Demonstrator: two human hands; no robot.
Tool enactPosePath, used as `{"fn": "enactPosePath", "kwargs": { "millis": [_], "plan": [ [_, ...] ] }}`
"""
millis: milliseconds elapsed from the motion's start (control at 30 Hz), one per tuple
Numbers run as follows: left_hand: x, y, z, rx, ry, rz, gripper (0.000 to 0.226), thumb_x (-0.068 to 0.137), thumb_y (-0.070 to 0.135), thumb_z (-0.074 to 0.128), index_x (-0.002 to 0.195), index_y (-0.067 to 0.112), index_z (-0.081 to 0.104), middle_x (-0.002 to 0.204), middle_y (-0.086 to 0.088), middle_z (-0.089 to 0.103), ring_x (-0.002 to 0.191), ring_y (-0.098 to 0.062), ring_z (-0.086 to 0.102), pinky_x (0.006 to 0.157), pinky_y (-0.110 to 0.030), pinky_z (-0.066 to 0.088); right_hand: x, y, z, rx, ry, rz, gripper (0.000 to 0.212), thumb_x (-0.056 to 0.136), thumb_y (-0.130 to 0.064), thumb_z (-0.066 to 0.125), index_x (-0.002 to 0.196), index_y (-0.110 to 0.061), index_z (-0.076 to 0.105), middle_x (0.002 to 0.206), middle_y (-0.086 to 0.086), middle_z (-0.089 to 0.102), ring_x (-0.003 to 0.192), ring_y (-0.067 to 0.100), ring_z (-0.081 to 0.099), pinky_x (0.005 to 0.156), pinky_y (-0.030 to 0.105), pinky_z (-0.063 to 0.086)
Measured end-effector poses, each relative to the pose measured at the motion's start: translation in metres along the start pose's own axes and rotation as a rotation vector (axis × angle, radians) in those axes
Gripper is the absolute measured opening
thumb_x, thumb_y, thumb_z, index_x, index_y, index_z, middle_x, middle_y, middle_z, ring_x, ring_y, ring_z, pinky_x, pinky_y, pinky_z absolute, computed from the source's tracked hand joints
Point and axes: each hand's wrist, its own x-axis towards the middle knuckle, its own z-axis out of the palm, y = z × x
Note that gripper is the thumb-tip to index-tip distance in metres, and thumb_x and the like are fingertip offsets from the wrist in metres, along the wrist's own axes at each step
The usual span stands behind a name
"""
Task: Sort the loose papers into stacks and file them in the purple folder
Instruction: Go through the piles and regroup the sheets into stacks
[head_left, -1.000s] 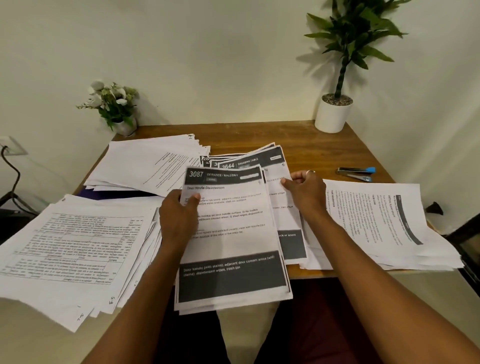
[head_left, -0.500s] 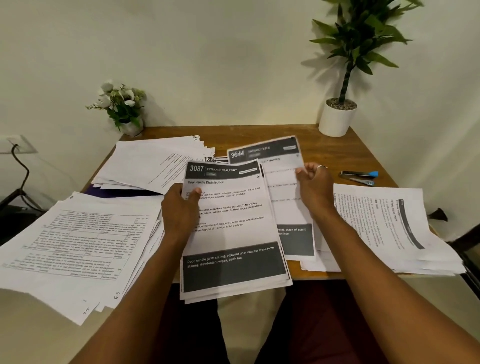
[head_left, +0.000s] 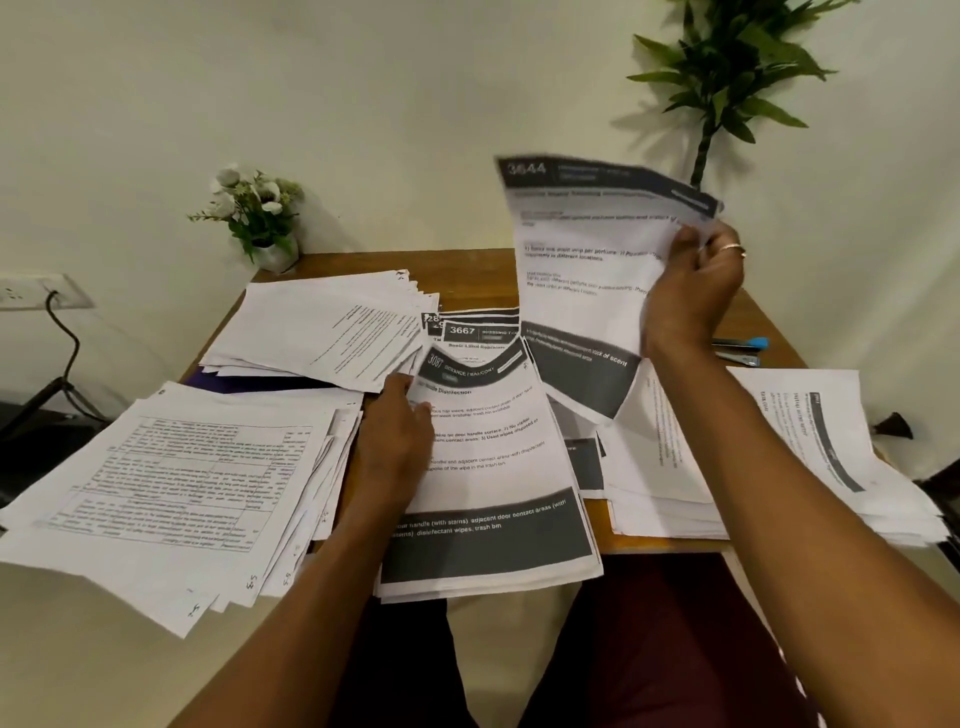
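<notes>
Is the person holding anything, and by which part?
The right hand holds a white printed sheet headed 3644 by its right edge. The left hand grips the white stack topped by sheet 3087 at its left edge.

A plain cream wall (head_left: 363, 104) stands behind a brown wooden worktop (head_left: 467, 270). A tall leafy plant (head_left: 727, 62) casts soft shadows at right; a small white-flowered plant (head_left: 257, 208) sits left. A wall socket (head_left: 31, 291) holds a dark cable (head_left: 67, 338).

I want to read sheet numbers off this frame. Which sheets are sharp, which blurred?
Head view: the raised sheet 3644 in the right hand is motion-blurred, header faint; sheet 3087 in the left hand bows but reads clearly; sheet 3667 behind is sharp.
</notes>
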Motion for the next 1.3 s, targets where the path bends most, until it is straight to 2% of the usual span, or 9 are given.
{"fn": "enactPosePath", "kwargs": {
  "millis": [300,533,633,700,833,933,1067,1167,1300],
  "plan": [
    [0.002,-0.005,0.003,-0.015,-0.002,0.011,0.017,0.1,0.022,0.053,0.117,0.027,0.052,0.107,0.01,0.066,0.081,-0.002,0.061,0.057,-0.014,0.041,0.009,0.001,-0.005,0.128,0.205,0.059,0.023,0.105,-0.006,0.047,0.123,0.005,0.056,0.114,0.01,0.066,0.093,0.001,0.064,0.076,0.011,0.05],
    [0.003,-0.005,0.003,-0.031,-0.002,-0.001,0.019,0.1,0.023,0.055,0.118,0.027,0.052,0.108,0.011,0.066,0.085,-0.008,0.065,0.061,-0.018,0.048,0.008,0.001,-0.004,0.157,0.23,0.116,0.006,0.106,-0.011,0.046,0.109,-0.012,0.051,0.101,-0.005,0.063,0.085,-0.002,0.067,0.07,0.011,0.05],
    [0.001,-0.002,0.001,-0.045,0.024,-0.013,0.022,0.098,0.017,0.058,0.119,0.02,0.055,0.1,0.011,0.06,0.079,-0.004,0.055,0.059,-0.012,0.034,-0.006,0.003,-0.002,-0.003,0.08,0.081,0.014,0.105,-0.011,0.049,0.093,-0.019,0.05,0.086,-0.009,0.055,0.067,-0.013,0.058,0.065,0.007,0.043],
    [0.003,-0.001,-0.002,-0.128,0.035,-0.028,0.019,0.095,0.015,0.062,0.114,0.013,0.058,0.093,0.009,0.06,0.076,0.0,0.054,0.057,-0.014,0.035,-0.027,0.02,-0.001,-0.241,-0.213,0.116,0.01,0.104,-0.016,0.052,0.094,-0.018,0.052,0.085,-0.005,0.054,0.065,-0.005,0.051,0.061,0.014,0.04],
    [0.016,-0.016,-0.004,-0.312,0.048,-0.142,0.017,0.094,0.028,0.067,0.096,0.011,0.067,0.092,-0.001,0.074,0.08,-0.021,0.071,0.057,-0.024,0.051,-0.08,0.066,-0.012,-0.6,-0.713,0.189,0.025,0.104,-0.02,0.05,0.126,-0.017,0.06,0.122,0.005,0.066,0.102,0.016,0.064,0.077,0.023,0.045],
    [0.014,-0.017,-0.006,-0.394,0.059,-0.193,0.033,0.099,0.046,0.058,0.088,0.017,0.071,0.084,0.002,0.076,0.08,-0.02,0.073,0.069,-0.041,0.061,-0.105,0.085,-0.02,-0.719,-0.751,0.15,0.037,0.106,-0.022,0.049,0.141,-0.014,0.053,0.142,0.007,0.06,0.128,0.028,0.058,0.102,0.033,0.046],
    [0.01,-0.01,-0.009,-0.364,-0.004,-0.176,0.052,0.096,0.064,0.05,0.077,0.018,0.065,0.073,0.005,0.07,0.068,-0.012,0.066,0.062,-0.027,0.049,-0.112,0.091,-0.018,-0.79,-0.75,0.029,0.035,0.104,-0.02,0.05,0.139,-0.013,0.055,0.132,0.011,0.067,0.116,0.031,0.066,0.098,0.037,0.053],
    [0.012,-0.014,-0.006,-0.374,-0.097,-0.176,0.026,0.094,0.047,0.067,0.101,0.023,0.072,0.099,0.005,0.077,0.087,-0.017,0.074,0.074,-0.034,0.058,-0.111,0.092,-0.017,-0.815,-0.772,0.021,0.036,0.105,-0.021,0.049,0.139,-0.012,0.054,0.131,0.012,0.067,0.114,0.031,0.066,0.097,0.039,0.055],
    [0.008,-0.017,0.0,-0.221,-0.044,-0.117,0.023,0.099,0.023,0.062,0.12,0.014,0.065,0.107,-0.001,0.071,0.084,-0.015,0.07,0.058,-0.02,0.049,-0.101,0.099,-0.012,-0.778,-0.717,0.029,0.033,0.103,-0.041,0.05,0.117,-0.015,0.065,0.12,0.006,0.07,0.107,0.026,0.067,0.09,0.04,0.056]
  ]
}}
